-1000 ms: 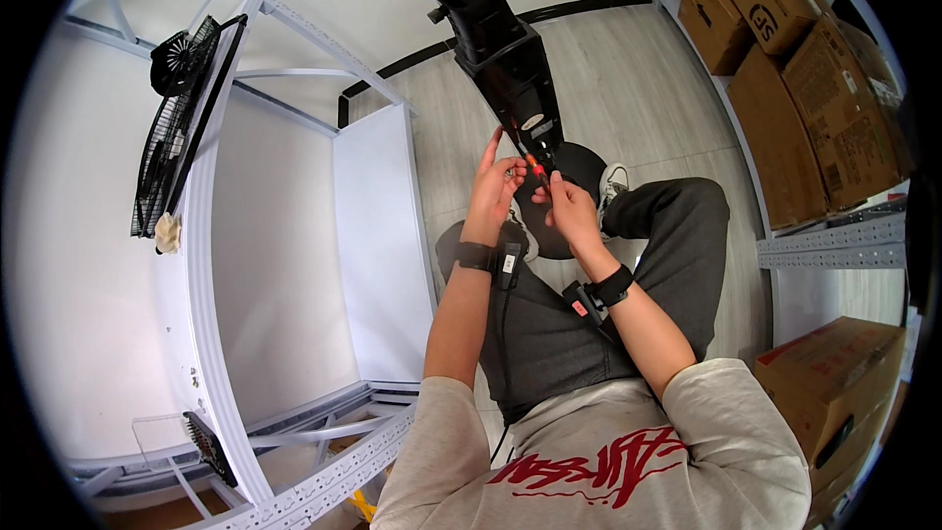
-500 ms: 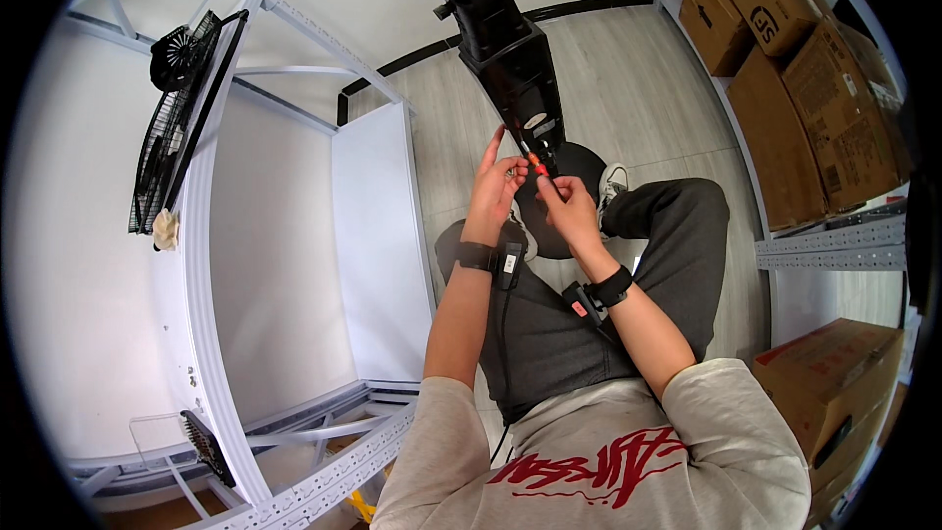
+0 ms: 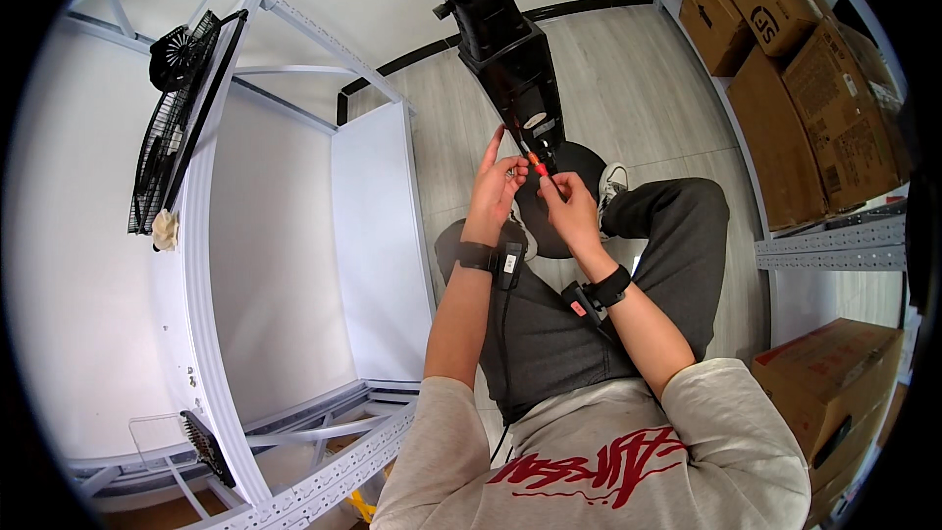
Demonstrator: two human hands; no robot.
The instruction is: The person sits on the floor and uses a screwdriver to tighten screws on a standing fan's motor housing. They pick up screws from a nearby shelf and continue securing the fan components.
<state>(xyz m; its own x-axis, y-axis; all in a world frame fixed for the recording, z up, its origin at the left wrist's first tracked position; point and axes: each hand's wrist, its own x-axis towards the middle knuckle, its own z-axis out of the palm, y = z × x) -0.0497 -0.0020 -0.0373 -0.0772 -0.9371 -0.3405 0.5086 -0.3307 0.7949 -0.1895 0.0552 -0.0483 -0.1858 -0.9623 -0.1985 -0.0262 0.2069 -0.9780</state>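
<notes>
My right hand (image 3: 571, 211) is closed round the dark end of a screwdriver (image 3: 541, 169) with an orange and red handle. At the orange part, the thumb and bent fingers of my left hand (image 3: 496, 188) pinch close, while its index finger stretches up along a tall black fan stand (image 3: 512, 79). The screwdriver points at the stand's lower end, near a pale oval label. What its tip touches is too small to make out. Below the stand lies a round black base (image 3: 581, 169), partly hidden by my hands, between my feet.
To the left, a white metal rack (image 3: 211, 285) carries a black fan guard (image 3: 162, 152). Cardboard boxes (image 3: 775, 128) fill the shelf on the right, and another box (image 3: 834, 373) stands lower down. My grey-trousered legs surround the base. Both wrists wear black straps with small devices.
</notes>
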